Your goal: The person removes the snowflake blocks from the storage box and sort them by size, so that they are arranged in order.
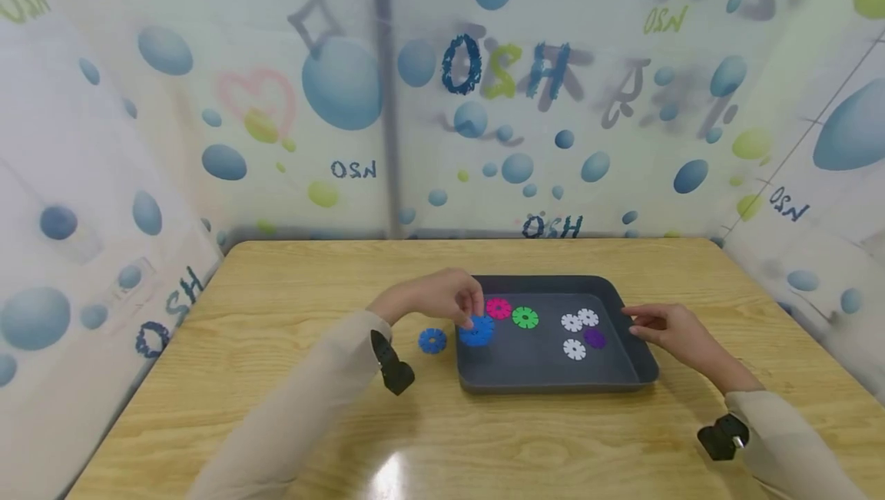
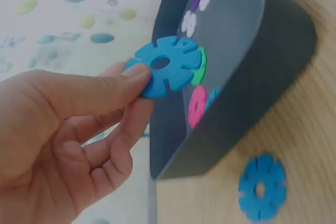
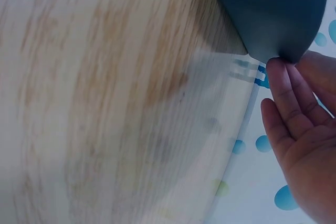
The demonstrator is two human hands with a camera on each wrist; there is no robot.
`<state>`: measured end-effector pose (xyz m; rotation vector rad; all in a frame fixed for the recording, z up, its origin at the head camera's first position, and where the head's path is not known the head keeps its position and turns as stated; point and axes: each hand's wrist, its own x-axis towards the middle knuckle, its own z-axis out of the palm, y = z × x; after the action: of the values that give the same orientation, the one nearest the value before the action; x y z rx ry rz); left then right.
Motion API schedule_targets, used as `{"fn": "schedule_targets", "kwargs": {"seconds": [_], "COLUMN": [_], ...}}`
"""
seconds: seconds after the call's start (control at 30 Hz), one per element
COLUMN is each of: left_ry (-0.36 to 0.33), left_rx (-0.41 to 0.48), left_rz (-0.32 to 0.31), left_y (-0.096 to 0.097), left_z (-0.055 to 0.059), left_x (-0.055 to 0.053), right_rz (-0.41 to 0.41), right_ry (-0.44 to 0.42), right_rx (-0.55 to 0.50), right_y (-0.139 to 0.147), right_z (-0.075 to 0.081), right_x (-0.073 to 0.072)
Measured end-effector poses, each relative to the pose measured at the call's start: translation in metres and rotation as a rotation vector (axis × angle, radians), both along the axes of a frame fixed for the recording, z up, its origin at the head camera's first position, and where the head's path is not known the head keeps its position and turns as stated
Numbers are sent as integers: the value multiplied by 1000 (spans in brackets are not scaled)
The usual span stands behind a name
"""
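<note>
In the left wrist view my left hand (image 2: 79,124) pinches a blue notched plastic disc (image 2: 163,64) between thumb and fingers. It holds this disc over the left side of a dark grey tray (image 1: 532,368). A second blue notched disc (image 1: 432,340) lies on the table, just left of the tray. Inside the tray are a pink disc (image 1: 498,309), a green disc (image 1: 525,318), a purple disc (image 1: 594,339) and white discs (image 1: 575,349). Another blue disc (image 2: 212,98) shows partly beside the pink one. My right hand (image 1: 674,333) grips the tray's right rim with thumb and fingertips.
The tray stands on a light wooden table (image 1: 311,285). A curtain (image 1: 429,154) printed with blue and green drops hangs behind the table and along both sides. Black camera bands sit on the left wrist (image 1: 390,365) and the right wrist (image 1: 724,437).
</note>
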<state>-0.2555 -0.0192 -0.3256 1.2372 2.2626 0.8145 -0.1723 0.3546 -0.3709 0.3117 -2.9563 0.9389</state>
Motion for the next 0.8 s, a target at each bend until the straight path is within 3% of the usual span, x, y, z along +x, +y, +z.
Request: {"fn": "schedule_targets", "kwargs": {"seconds": [0.27,0.37,0.6,0.8], "left_ry": [-53,-71,-159,-133], "left_rx": [38,14,-84,-80], "left_rz": [37,46,106,172], "left_y": [-44,-59,-90,-104], "left_z": [-2,-4,-19,-34], "left_x": [-4,-5,-11,-17], "right_rz": [0,3,0,1], "right_ry": [-1,6,-3,-6], "right_rx": [-1,2,-4,-8], "right_y": [3,3,4,3], "right_z": [-3,-3,-3,-2], "right_x": [-1,-1,-1,-1]}}
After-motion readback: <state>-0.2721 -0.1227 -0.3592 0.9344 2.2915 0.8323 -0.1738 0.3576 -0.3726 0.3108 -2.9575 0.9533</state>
